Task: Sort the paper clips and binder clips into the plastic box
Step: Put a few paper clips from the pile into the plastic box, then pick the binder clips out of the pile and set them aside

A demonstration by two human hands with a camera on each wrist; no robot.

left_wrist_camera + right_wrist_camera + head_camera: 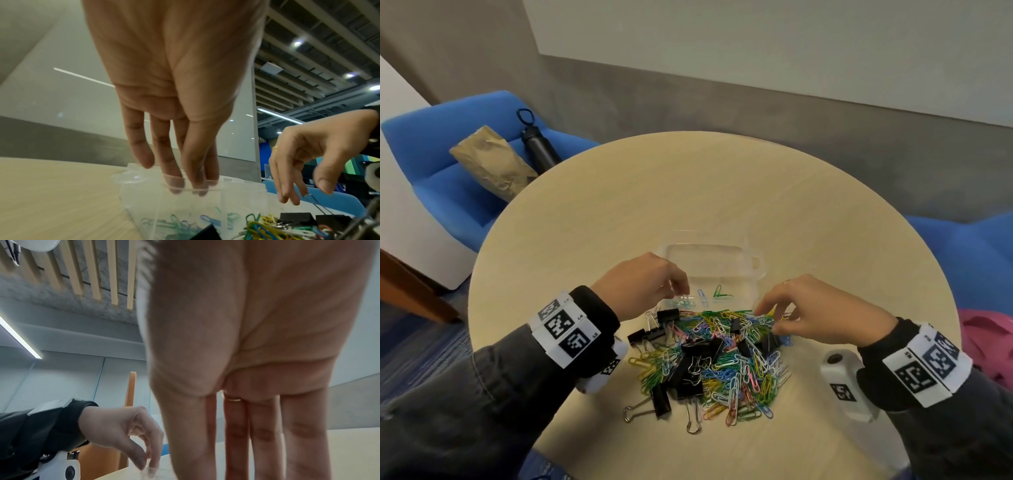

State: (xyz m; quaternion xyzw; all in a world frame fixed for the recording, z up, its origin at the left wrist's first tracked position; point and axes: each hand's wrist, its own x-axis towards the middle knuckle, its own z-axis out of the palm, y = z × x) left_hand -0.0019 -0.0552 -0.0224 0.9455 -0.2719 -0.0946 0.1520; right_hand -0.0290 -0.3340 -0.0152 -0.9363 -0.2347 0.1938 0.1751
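A round, pale wood worktop [722, 192] stood before a grey and white wall. To its left, a blue armchair [441, 164] held a crumpled brown paper bag [493, 164] and a dark bottle [539, 144]; more blue seating [969, 246] and something pink [986, 342], cut off by the frame edge, sat at right. The clear plastic box [714, 270] was hard to make out against the wood, and its dividers were barely visible; a few blue and green clips lay inside its near compartments. The left hand [643, 284] hovered over the box's near left corner, fingers pointing down with thumb and fingertips drawn close together; whether its grip held a clip could not be told. Just in front of the box, touching its near edge, lay the mixed heap of coloured paper clips [722, 363] and black binder clips [688, 370]. The right hand [822, 311] reached into the heap's far right side, its grip narrow, fingertips among the clips; from the left wrist view it appeared to pinch a thin wire [314, 203], though what that belonged to was unclear.
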